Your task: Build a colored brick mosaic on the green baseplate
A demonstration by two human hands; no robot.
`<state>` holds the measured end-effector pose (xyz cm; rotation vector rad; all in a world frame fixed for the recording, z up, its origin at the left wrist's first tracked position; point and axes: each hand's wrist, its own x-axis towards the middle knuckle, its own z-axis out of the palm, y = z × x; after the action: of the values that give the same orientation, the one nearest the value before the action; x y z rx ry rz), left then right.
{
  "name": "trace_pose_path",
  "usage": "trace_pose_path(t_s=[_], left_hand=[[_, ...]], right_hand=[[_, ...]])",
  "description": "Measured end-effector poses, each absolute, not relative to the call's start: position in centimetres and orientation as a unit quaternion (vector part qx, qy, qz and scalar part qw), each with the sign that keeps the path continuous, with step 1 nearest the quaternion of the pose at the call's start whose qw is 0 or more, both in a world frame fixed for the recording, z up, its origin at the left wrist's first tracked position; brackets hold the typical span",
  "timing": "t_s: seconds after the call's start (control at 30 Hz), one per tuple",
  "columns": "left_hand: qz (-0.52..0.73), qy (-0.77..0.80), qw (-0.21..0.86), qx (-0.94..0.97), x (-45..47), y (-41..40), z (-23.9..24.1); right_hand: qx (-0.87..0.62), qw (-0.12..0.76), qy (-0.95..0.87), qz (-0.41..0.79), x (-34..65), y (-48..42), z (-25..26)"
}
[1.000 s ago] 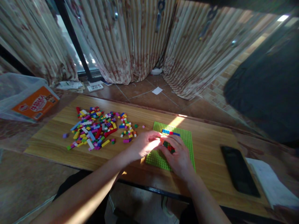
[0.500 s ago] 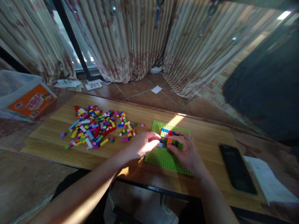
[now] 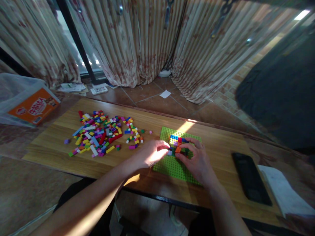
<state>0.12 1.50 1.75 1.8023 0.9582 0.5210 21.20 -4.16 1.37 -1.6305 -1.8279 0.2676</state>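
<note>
A green studded baseplate (image 3: 172,168) lies on the wooden table and carries a low cluster of toy bricks, with blue bricks (image 3: 174,136) and a red brick (image 3: 179,140) along its far side. My right hand (image 3: 197,159) reaches over the cluster from the right, thumb and fingers closed around an orange brick (image 3: 178,149). At the cluster's left edge is my left hand (image 3: 155,154), its thumb and forefinger brought close together in a pinch. Whatever lies between those fingertips is too small to name. Beside that pinch sits a pale lilac brick (image 3: 169,153).
A heap of mixed loose bricks (image 3: 98,134) covers the table's left part, and smaller pieces (image 3: 134,132) lie nearer the baseplate. On the right are a black phone (image 3: 251,178) and white paper (image 3: 285,190). A clear plastic box (image 3: 22,78) stands beyond the table's left end.
My right thumb and fingertips have shifted slightly on the orange brick, which shows at a slightly different angle. My left hand has hardly moved.
</note>
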Motion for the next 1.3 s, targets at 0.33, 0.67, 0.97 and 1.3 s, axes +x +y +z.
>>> trace_pose_path(t_s=[0.33,0.67,0.97,1.3], left_hand=[[0.198,0.403,0.484,0.751,0.1,1.5,2.4],[0.189,0.443,0.476,0.736,0.3,1.4,2.9],[0.193,0.436,0.468,0.744,0.2,1.4,2.6],[0.169,0.43,0.464,0.756,0.2,1.5,3.2]], right_hand=[[-0.616,0.346,-0.698,0.115,20.9,-4.2,1.7],[-0.603,0.347,-0.711,0.098,20.0,-3.9,1.6],[-0.638,0.338,-0.691,0.034,19.2,-4.2,1.7],[-0.557,0.275,-0.782,0.046,20.1,-4.0,1.7]])
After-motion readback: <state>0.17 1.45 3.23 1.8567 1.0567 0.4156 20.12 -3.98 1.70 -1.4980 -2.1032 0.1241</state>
